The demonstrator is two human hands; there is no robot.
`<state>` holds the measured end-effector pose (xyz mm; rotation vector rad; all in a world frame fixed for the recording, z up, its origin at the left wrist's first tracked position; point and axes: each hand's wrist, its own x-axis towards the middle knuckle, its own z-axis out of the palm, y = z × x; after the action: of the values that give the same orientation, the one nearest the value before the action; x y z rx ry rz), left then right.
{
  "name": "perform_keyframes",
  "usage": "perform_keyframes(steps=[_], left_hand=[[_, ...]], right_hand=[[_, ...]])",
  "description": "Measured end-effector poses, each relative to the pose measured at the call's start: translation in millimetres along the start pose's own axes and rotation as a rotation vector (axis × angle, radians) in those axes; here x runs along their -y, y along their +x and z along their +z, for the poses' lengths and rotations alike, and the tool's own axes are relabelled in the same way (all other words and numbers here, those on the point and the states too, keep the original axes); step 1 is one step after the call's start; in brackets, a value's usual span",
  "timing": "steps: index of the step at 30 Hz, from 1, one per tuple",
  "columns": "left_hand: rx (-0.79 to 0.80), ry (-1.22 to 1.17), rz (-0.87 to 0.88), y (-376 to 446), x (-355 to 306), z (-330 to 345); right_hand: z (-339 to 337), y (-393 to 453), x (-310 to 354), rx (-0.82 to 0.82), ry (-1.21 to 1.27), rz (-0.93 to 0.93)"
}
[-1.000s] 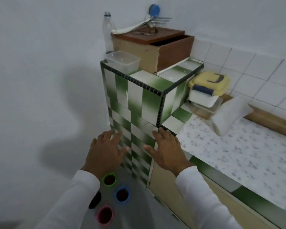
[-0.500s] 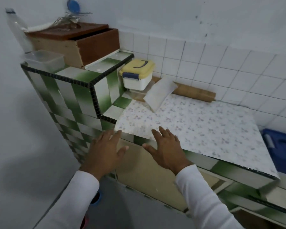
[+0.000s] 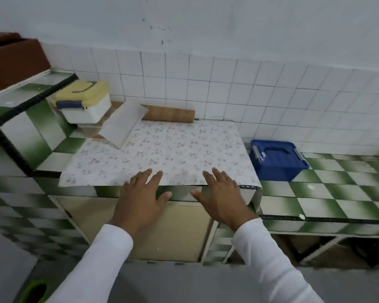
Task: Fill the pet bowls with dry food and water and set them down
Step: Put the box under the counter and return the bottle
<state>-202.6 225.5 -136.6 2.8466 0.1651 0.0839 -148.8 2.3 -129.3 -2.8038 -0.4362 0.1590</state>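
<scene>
A green-rimmed bowl (image 3: 34, 291) sits on the floor at lower left, partly cut off. Above it, the left hand (image 3: 138, 200) and right hand (image 3: 222, 197) hover with fingers spread, holding nothing, over the tabletop's (image 3: 337, 171) front edge and its floral sheet (image 3: 162, 154), between a yellow-lidded box (image 3: 83, 103) and a blue box (image 3: 276, 159).

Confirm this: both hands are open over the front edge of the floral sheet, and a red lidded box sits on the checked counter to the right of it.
Not quite. The lidded box is blue, not red, as the head view shows. The rest holds: left hand and right hand are open over the front edge of the floral sheet, with the box on the checked counter to its right.
</scene>
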Motion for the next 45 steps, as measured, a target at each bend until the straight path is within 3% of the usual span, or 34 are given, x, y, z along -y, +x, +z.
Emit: perform_keyframes(steps=[23, 35, 45], left_hand=[[0.195, -0.030, 0.478, 91, -220, 99], [0.236, 0.043, 0.626, 185, -305, 149], [0.251, 0.044, 0.638, 269, -347, 171]], right_hand=[[-40, -58, -207, -0.087, 0.075, 0.531], [-57, -10, -301, -0.111, 0.076, 0.649], [-75, 56, -353, -0.108, 0.096, 0.637]])
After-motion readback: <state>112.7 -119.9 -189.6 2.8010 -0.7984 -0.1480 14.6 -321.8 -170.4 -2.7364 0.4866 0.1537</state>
